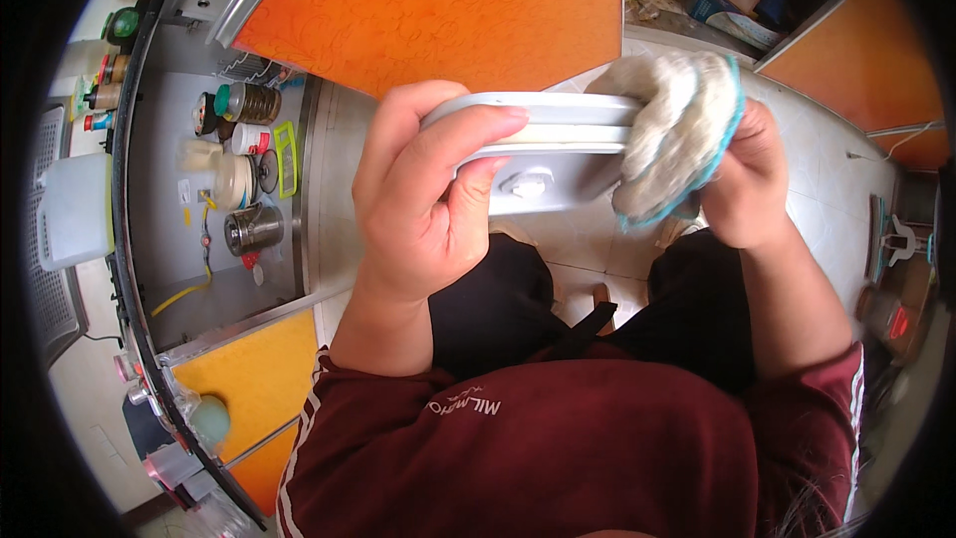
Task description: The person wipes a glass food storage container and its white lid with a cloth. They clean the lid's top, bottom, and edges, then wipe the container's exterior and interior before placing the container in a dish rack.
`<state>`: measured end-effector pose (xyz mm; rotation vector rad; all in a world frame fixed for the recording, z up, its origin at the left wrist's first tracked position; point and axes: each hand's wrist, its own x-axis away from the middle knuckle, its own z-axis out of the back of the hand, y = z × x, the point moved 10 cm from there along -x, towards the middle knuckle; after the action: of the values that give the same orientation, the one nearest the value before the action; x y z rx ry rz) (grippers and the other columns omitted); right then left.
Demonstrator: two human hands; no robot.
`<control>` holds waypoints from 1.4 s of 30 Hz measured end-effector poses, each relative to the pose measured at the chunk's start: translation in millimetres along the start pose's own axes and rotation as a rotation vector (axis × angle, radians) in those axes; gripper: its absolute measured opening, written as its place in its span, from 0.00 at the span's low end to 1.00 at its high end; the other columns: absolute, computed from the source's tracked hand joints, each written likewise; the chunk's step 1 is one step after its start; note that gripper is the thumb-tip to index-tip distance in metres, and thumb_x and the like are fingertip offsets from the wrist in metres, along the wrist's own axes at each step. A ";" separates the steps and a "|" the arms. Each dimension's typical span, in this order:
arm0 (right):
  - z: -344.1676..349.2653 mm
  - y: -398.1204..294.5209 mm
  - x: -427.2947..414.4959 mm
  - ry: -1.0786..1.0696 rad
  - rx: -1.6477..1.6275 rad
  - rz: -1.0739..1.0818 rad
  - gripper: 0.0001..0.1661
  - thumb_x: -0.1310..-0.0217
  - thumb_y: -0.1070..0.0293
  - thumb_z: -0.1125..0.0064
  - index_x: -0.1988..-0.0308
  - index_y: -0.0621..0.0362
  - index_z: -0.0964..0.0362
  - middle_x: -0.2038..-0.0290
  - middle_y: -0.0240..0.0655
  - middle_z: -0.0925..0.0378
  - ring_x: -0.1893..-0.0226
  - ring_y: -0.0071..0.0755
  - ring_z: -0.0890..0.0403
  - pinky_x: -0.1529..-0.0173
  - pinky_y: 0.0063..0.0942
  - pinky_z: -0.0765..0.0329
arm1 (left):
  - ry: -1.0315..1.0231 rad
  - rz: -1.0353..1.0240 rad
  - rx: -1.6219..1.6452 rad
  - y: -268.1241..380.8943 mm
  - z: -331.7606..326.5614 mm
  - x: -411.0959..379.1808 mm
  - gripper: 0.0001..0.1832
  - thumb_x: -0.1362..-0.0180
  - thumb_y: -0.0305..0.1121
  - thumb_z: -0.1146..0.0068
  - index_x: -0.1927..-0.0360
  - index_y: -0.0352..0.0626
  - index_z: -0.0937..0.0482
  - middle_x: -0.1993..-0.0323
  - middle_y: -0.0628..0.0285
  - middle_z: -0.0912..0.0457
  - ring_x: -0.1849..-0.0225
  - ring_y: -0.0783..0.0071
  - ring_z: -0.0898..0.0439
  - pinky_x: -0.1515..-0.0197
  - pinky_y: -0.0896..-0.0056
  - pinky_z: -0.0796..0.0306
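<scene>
My left hand [418, 194] grips one end of a shallow pale grey-white plastic container [556, 138], fingers over its rim and thumb underneath. The container is tilted, its side turned to me, and a round raised part shows on its lower face. A beige fluffy cloth [668, 127] with turquoise edging is bunched in my right hand [750, 172]. That cloth is wrapped over the container's right end and hides it. Both hands hold these things in front of me, above my knees.
On my left, an open cabinet [224, 269] holds several jars [254, 230], a green-framed grater [285, 159] and a yellow hose [183, 299]. Above it runs a counter edge with a white jug [78, 213]. An orange cabinet door [448, 7] stands ahead. Clutter fills another open cabinet [694, 15].
</scene>
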<state>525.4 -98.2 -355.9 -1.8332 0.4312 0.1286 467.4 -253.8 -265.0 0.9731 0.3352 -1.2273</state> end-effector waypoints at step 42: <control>-31.5 -71.1 8.1 -0.030 1.089 0.541 0.16 0.63 0.81 0.40 0.68 0.54 0.21 0.65 0.35 0.19 0.64 0.38 0.19 0.57 0.29 0.24 | 0.078 -0.010 0.118 6.1 10.4 7.5 0.16 0.61 0.11 0.43 0.71 0.43 0.17 0.69 0.61 0.28 0.78 0.78 0.30 0.77 0.82 0.38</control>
<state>554.0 -112.5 -284.6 -0.6220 0.7762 0.2317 472.6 -266.4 -261.5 1.1238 0.3320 -1.2315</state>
